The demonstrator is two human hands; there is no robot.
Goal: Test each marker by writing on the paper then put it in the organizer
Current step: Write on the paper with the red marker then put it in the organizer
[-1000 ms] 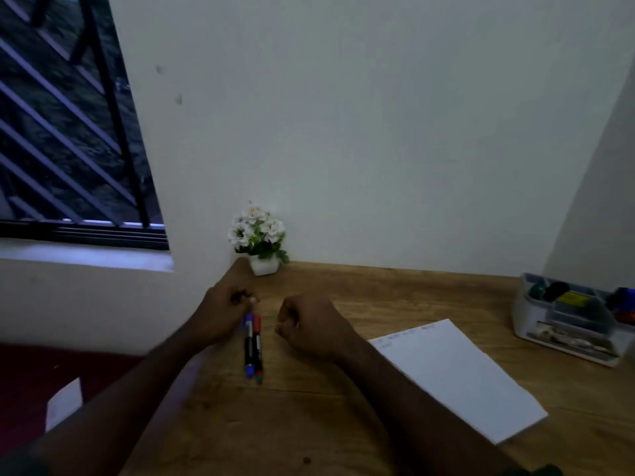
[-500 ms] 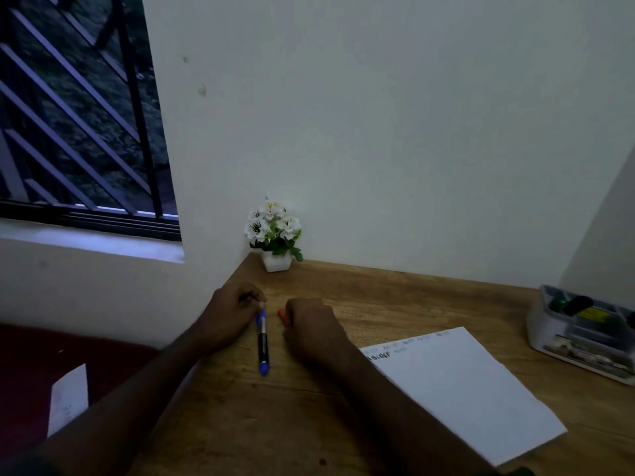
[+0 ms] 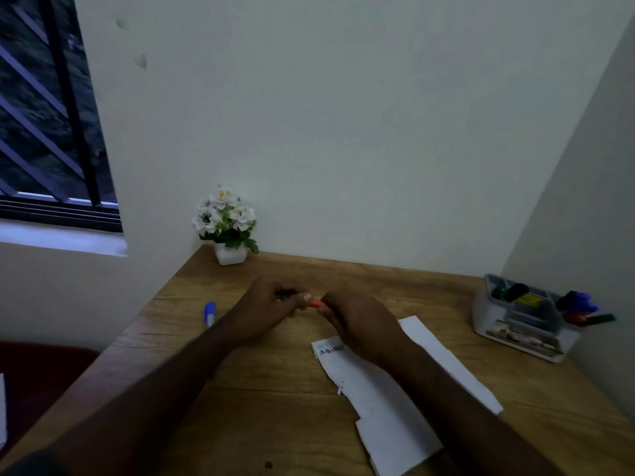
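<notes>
Both hands meet over the middle of the wooden desk. A red marker shows as a short orange-red strip between them. My right hand is closed around one end of it, and my left hand pinches the other end with thumb and fingers. A blue marker lies on the desk left of my left forearm, untouched. The white paper lies under my right forearm, with dark writing near its top left corner. The grey organizer stands at the right wall and holds several markers.
A small white pot of white flowers stands in the desk's back left corner. Walls close the desk at the back and right. A barred window is at the upper left. The desk's left edge drops to a dark red floor.
My right hand lifted the red marker off the desk and moved right. My left hand left the blue marker and came over to grip the red one's other end. The camera view shifted.
</notes>
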